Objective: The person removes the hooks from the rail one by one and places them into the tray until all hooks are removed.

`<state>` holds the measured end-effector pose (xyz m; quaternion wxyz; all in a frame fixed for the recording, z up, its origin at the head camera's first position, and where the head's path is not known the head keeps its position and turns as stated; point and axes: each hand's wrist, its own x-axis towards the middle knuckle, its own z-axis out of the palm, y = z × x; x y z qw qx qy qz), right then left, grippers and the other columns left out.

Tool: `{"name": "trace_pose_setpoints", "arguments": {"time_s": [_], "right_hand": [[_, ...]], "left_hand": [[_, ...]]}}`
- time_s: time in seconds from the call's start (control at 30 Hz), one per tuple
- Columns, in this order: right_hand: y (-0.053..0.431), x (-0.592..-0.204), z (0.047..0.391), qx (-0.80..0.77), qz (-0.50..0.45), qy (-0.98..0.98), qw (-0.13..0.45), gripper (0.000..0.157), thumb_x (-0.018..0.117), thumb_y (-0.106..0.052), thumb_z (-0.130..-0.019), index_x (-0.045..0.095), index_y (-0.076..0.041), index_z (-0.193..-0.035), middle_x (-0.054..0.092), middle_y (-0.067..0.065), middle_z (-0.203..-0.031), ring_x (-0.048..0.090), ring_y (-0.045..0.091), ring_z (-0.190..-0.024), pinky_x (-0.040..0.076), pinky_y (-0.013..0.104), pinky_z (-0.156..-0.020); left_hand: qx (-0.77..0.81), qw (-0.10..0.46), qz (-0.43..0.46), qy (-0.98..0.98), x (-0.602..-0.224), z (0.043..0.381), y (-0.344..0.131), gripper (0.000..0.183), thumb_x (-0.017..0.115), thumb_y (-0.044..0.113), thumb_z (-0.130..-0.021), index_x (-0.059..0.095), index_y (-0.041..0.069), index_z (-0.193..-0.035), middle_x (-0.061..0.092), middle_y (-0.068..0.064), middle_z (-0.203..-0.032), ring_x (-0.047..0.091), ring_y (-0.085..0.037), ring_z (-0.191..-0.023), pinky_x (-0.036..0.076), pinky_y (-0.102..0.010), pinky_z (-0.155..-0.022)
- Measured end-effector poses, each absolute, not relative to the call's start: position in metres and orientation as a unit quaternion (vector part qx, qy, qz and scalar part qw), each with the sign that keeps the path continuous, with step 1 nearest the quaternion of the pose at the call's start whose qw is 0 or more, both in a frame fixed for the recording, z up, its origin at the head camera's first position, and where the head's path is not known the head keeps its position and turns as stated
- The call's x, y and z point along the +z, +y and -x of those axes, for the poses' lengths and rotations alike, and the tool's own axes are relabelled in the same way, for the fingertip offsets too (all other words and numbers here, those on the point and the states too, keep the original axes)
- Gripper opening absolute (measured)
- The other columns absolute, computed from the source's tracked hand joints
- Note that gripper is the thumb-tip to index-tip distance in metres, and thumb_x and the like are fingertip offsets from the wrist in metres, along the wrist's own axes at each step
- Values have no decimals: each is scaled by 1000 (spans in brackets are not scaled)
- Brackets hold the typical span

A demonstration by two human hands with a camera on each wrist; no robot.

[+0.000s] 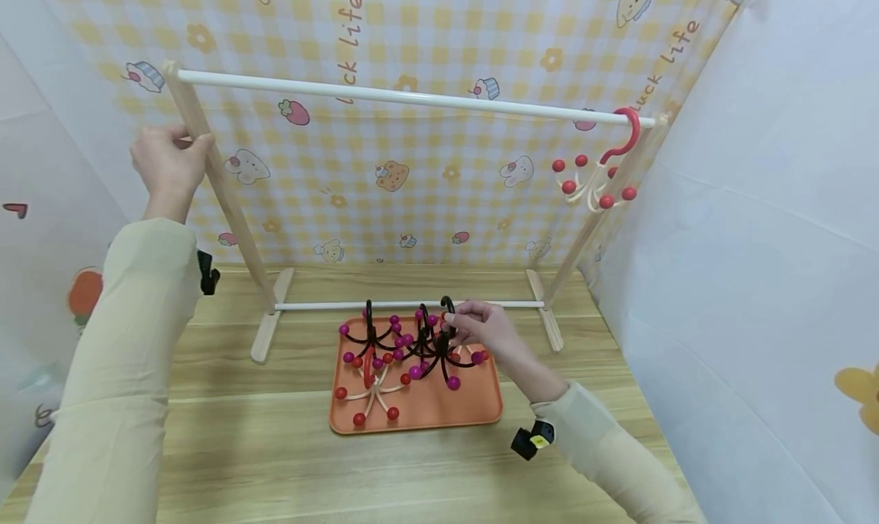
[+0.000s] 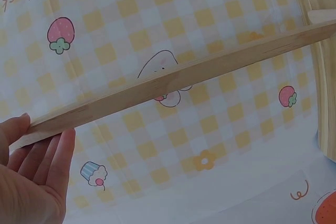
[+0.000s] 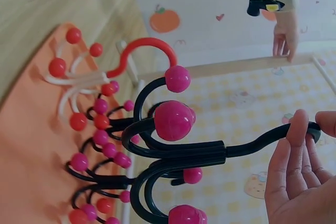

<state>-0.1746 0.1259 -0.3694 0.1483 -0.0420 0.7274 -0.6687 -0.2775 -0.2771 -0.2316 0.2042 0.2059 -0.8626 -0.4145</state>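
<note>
My left hand (image 1: 170,160) grips the left wooden post (image 1: 226,184) of a rack near its top, the thumb on one side and the fingers on the other in the left wrist view. My right hand (image 1: 489,332) pinches the hook end of a black multi-arm hanger (image 3: 197,153) with magenta ball tips. That hanger appears raised over the orange tray (image 1: 453,413). More black hangers, one at the tray's left (image 1: 371,337), stand behind it. At the front left of the tray sits a cream hanger (image 1: 375,390) with a red hook and red balls.
A white rod (image 1: 412,97) spans the top of the rack. Another cream hanger (image 1: 594,184) hangs by its red hook (image 1: 628,139) at the rod's right end. A lower white rod (image 1: 323,306) runs behind the tray. Patterned cloth backs the wooden table (image 1: 261,448).
</note>
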Motion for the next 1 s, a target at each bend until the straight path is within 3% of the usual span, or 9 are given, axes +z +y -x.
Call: {"name": "trace_pose_setpoints", "arguments": {"time_s": [0.3, 0.67, 1.0], "right_hand": [[120, -389, 159, -661, 47, 727, 176, 17, 61, -15, -83, 56, 0, -89, 62, 19, -86, 58, 18, -59, 48, 42, -70], [112, -424, 151, -668, 80, 717, 183, 15, 59, -10, -84, 55, 3, -89, 65, 12, -83, 59, 15, -61, 50, 33, -65], [108, -456, 154, -668, 57, 722, 168, 18, 62, -11, -82, 56, 4, -90, 65, 11, -82, 62, 21, -65, 50, 41, -68]], "left_hand": [[-417, 206, -209, -860, -231, 279, -278, 46, 50, 35, -86, 50, 10, -124, 53, -6, -118, 33, -18, -120, 39, -16, -71], [-425, 204, -209, -857, -231, 280, -278, 46, 50, 35, -86, 49, 11, -125, 53, -5, -118, 31, -16, -122, 39, -20, -80], [-416, 201, -205, -863, -232, 279, -278, 46, 48, 35, -87, 48, 11, -126, 52, -7, -120, 28, -17, -124, 39, -22, -83]]}}
